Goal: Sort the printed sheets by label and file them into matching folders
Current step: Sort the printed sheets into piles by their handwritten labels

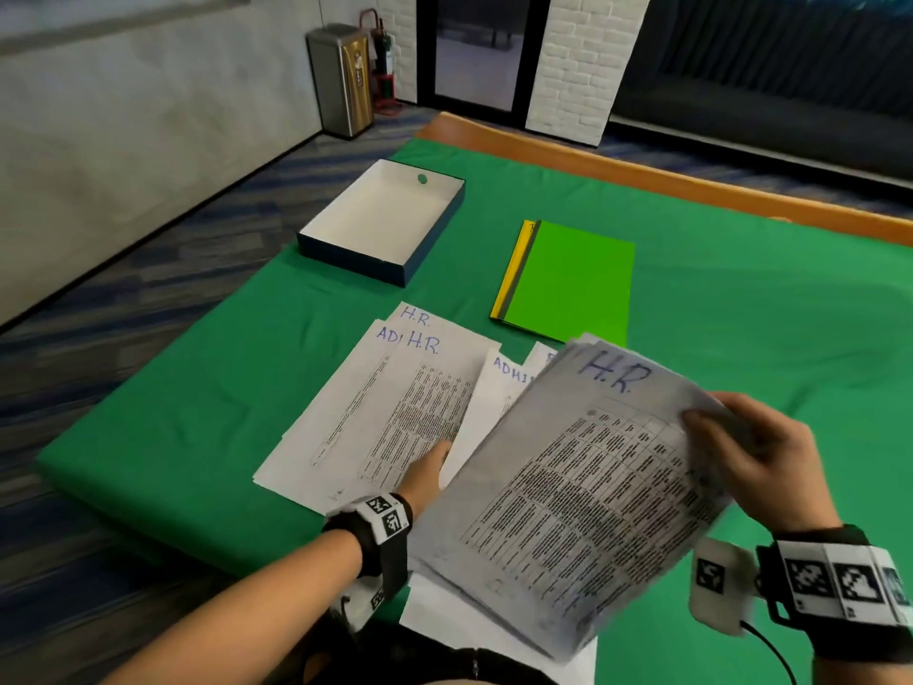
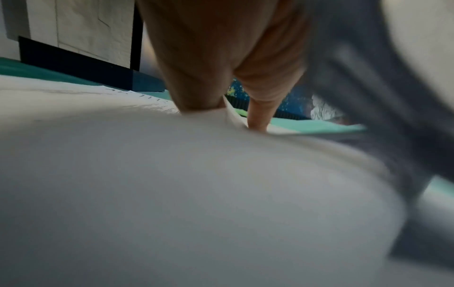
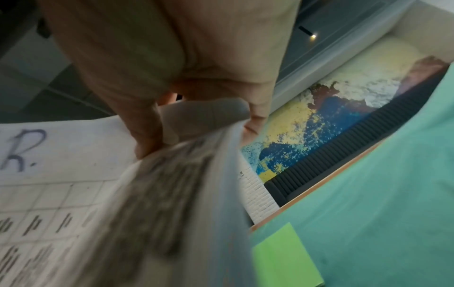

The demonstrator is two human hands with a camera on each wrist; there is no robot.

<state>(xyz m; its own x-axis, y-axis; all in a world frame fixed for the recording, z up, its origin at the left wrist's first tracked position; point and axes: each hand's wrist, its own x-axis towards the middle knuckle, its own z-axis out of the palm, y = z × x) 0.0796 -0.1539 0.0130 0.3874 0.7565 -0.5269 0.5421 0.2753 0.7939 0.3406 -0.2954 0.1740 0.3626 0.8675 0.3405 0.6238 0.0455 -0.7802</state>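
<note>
Closest of all, a thick stack of white printed paper sheets with "H.R." written in blue on top (image 1: 578,487) is held up off the counter. It is pinched at its far right edge by the right hand (image 1: 751,452), thumb on top and fingers under. The left hand (image 1: 425,469) is mostly hidden by the stack; in the left wrist view its fingers (image 2: 258,118) are pressed down on the loose white sheets marked "H.R." and "ADMIN" (image 1: 395,407), which are spread flat on the green cloth-covered counter (image 1: 766,299). How the whole left hand lies cannot be told.

The bright green flat folder (image 1: 568,284) is closed and is laid on a yellow one, just past the loose sheets. An open white box with dark blue sides (image 1: 380,220) is set further left.

The stack is gripped at one edge only, so sheets could slip out and fall. The piles overlap, so an "ADMIN" sheet could be mixed in with the "H.R." ones. The folders are still shut, so pages could be bent when pushed in.
</note>
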